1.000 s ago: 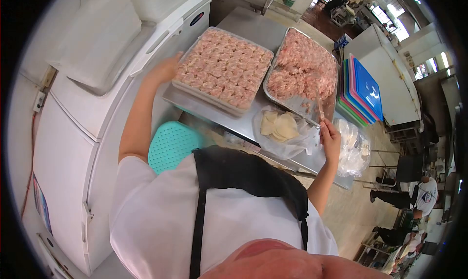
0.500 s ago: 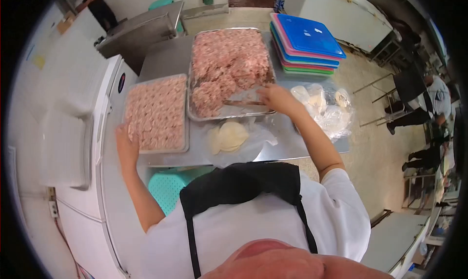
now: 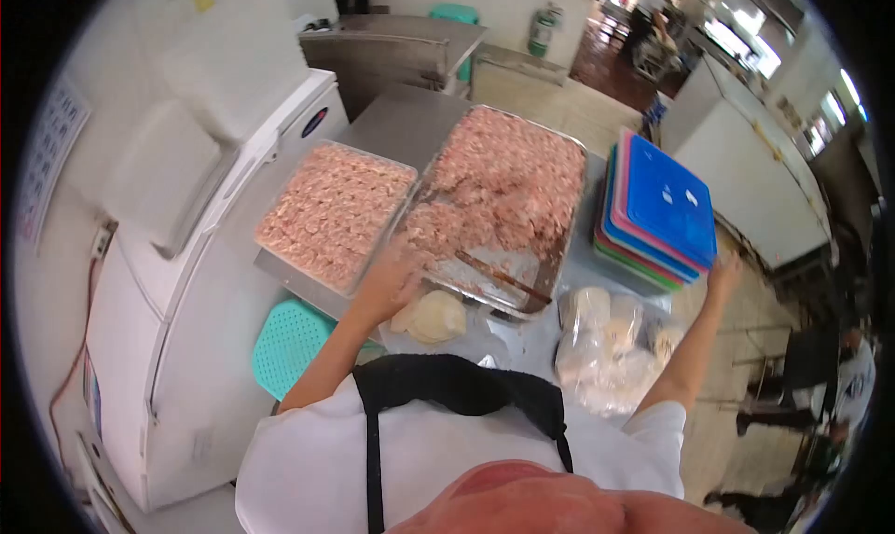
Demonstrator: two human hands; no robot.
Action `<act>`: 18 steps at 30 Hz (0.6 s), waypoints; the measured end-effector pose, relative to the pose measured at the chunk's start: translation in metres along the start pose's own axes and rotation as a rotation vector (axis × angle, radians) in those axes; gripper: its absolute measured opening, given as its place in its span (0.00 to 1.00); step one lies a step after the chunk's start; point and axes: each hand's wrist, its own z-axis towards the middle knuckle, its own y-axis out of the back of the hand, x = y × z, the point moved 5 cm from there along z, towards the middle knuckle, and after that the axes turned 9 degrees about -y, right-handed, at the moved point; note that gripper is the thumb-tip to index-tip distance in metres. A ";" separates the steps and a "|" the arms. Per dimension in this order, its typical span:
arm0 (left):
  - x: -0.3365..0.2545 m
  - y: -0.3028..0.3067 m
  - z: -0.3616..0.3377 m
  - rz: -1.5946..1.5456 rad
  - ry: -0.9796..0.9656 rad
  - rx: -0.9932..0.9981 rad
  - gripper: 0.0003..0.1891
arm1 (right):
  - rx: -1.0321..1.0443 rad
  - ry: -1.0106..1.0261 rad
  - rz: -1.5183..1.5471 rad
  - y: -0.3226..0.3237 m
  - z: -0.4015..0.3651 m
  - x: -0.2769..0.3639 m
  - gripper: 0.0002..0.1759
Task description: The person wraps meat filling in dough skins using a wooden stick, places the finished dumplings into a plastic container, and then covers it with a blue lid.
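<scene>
your right hand [image 3: 724, 275] is at the near right corner of the stack of coloured lids [image 3: 667, 209], its fingers against or just beside the edges; the blur hides whether they grip, so you cannot tell how far they are closed. the stack lies to the left of that hand and reaches away from you, blue on top, pink, blue and green edges below. your right hand is clearly the nearer; the left is across the bench [image 3: 396, 112], well apart from the lids.

your left hand [image 3: 395, 271] is by the near left corner of the metal tray [image 3: 565, 265], and it too is blurred; whether it is open or holds anything, you cannot tell. ground meat [image 3: 511, 166] fills most of that tray, and a flat stick [image 3: 503, 280] slants across its bare near part, long axis running toward your right.

the filled container [image 3: 336, 212] sits left of the tray, pale round wrappers [image 3: 431, 318] nearer you, clear plastic bags [image 3: 606, 357] below the lids.
</scene>
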 end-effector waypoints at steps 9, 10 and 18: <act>0.007 0.004 -0.002 0.063 0.128 -0.023 0.14 | 0.159 -0.203 0.307 -0.118 0.042 -0.093 0.17; 0.004 0.004 -0.002 0.076 0.140 -0.013 0.14 | 0.167 -0.247 0.402 -0.123 0.044 -0.098 0.16; 0.005 0.010 0.003 -0.074 0.115 -0.105 0.18 | 0.440 -0.659 1.113 -0.041 0.007 -0.031 0.08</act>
